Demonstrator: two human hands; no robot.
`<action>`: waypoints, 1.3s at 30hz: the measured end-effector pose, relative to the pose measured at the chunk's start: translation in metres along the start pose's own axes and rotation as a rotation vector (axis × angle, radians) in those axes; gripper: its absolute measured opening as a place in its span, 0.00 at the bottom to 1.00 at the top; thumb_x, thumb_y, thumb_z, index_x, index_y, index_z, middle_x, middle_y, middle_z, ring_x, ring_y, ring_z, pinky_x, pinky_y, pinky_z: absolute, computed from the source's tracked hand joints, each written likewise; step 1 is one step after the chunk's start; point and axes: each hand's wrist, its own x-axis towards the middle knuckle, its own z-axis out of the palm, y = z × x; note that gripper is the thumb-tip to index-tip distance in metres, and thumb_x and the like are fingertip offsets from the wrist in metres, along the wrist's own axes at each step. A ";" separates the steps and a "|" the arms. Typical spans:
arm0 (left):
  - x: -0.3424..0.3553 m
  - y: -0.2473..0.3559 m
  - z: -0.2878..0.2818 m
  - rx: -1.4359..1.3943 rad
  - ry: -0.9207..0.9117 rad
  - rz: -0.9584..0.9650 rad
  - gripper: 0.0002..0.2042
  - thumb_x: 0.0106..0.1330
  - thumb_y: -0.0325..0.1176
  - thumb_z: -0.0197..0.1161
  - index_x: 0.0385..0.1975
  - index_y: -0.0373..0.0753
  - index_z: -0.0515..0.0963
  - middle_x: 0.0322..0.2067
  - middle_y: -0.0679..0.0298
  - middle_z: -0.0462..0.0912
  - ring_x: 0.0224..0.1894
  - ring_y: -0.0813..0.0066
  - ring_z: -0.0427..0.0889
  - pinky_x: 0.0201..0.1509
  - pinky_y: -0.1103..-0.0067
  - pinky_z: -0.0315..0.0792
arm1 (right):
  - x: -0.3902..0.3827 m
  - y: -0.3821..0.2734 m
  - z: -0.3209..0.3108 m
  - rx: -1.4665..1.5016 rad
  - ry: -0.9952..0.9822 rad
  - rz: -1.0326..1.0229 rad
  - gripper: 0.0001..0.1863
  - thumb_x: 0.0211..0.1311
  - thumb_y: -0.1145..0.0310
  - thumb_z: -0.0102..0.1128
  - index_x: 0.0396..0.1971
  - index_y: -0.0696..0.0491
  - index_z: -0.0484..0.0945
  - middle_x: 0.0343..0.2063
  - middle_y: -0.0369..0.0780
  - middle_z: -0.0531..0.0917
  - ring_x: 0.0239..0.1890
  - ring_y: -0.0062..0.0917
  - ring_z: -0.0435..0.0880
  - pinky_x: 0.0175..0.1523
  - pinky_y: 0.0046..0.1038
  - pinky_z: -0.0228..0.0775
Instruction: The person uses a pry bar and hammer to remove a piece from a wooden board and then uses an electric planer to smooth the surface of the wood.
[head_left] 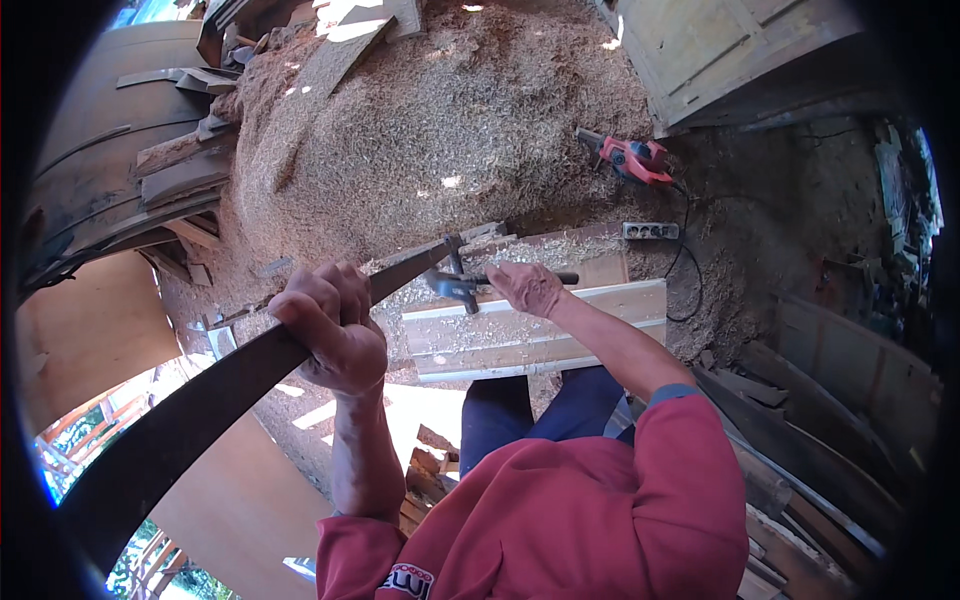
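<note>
My left hand [335, 325] is closed round a long dark wooden board [170, 430], which slants from the lower left up to the middle of the view. Its far end reaches a dark metal tool [455, 287], which looks like a clamp, with a short upright bar and a black handle. The fingers of my right hand [528, 288] are wrapped round that handle. Below the tool lie pale wooden boards [560, 322] sprinkled with shavings, just ahead of my legs. Whether the tool grips the dark board cannot be made out.
A big heap of wood shavings [430, 130] spreads beyond the boards. At the right are a red power tool [635, 160] and a white power strip [650, 231] with a black cable. Stacked planks [190, 170] stand at the left; more timber [800, 420] lies at the right.
</note>
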 end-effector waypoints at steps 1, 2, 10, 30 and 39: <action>-0.001 0.000 0.001 -0.006 0.003 0.013 0.22 0.80 0.47 0.42 0.22 0.45 0.54 0.18 0.72 0.55 0.14 0.85 0.50 0.16 0.81 0.49 | 0.004 0.012 0.009 -0.052 -0.023 0.072 0.23 0.66 0.69 0.47 0.62 0.49 0.67 0.32 0.44 0.83 0.32 0.41 0.87 0.33 0.42 0.80; -0.005 -0.002 0.008 -0.029 0.043 -0.008 0.21 0.80 0.46 0.44 0.22 0.44 0.55 0.19 0.72 0.56 0.14 0.85 0.51 0.16 0.81 0.49 | -0.003 0.038 0.034 -0.076 0.006 0.076 0.24 0.66 0.69 0.47 0.63 0.50 0.67 0.29 0.45 0.83 0.31 0.42 0.87 0.33 0.43 0.81; -0.021 -0.001 -0.010 0.059 0.117 0.019 0.25 0.78 0.44 0.48 0.16 0.39 0.60 0.13 0.68 0.59 0.13 0.82 0.58 0.16 0.78 0.53 | -0.006 -0.006 0.034 0.101 0.129 -0.170 0.17 0.65 0.66 0.49 0.54 0.50 0.71 0.34 0.48 0.84 0.32 0.44 0.87 0.33 0.44 0.81; -0.014 -0.002 -0.012 0.246 0.096 -0.021 0.24 0.79 0.43 0.46 0.17 0.39 0.61 0.15 0.68 0.61 0.15 0.83 0.60 0.18 0.79 0.55 | -0.008 -0.021 -0.004 0.100 -0.099 -0.018 0.17 0.64 0.63 0.57 0.50 0.52 0.69 0.35 0.50 0.84 0.36 0.48 0.86 0.39 0.49 0.79; -0.024 -0.002 -0.006 0.424 0.021 -0.050 0.18 0.77 0.46 0.51 0.27 0.40 0.69 0.17 0.71 0.69 0.20 0.85 0.67 0.23 0.81 0.63 | -0.088 0.012 0.009 0.124 0.210 -0.024 0.13 0.63 0.58 0.58 0.41 0.51 0.73 0.33 0.45 0.84 0.32 0.44 0.86 0.36 0.47 0.80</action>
